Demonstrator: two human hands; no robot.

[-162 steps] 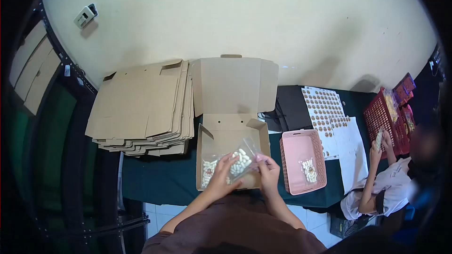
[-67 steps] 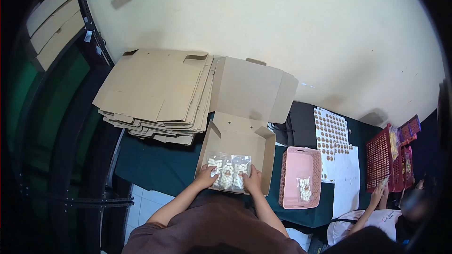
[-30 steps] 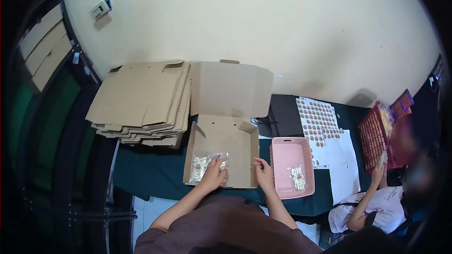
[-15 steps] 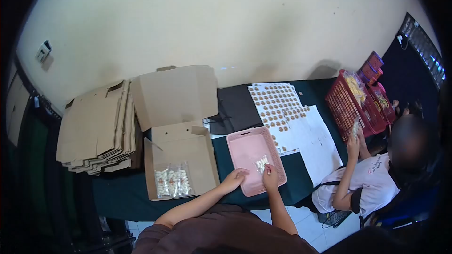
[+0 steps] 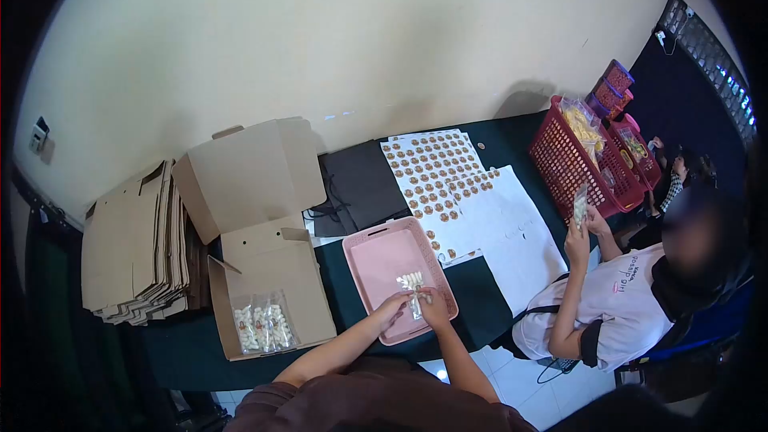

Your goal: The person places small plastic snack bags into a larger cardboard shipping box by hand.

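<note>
A clear plastic packet of small white pieces [image 5: 411, 280] is above the pink basket [image 5: 374, 260]. My right hand [image 5: 434, 309] has its fingers closed on the packet's right side. From the left, my left hand [image 5: 391, 311] pinches the packet's lower part; its fingertips are partly hidden. Left of the basket stands an open cardboard box [image 5: 308, 296], its lid raised. Several similar packets [image 5: 262, 324] with small reddish labels lie side by side in the front of that box.
Folded cardboard boxes [image 5: 128, 240] are stacked at the left. Sheets of round stickers [image 5: 428, 168] lie behind the basket, beside a black flat bag [image 5: 360, 184]. At right, a co-worker [image 5: 632, 296] holds another packet [image 5: 580, 206] near red baskets [image 5: 570, 156].
My left hand has come across to the packet, which my right hand held before. The packet's lower end now shows between my hands. The whole view has shifted; the co-worker still holds a packet.
</note>
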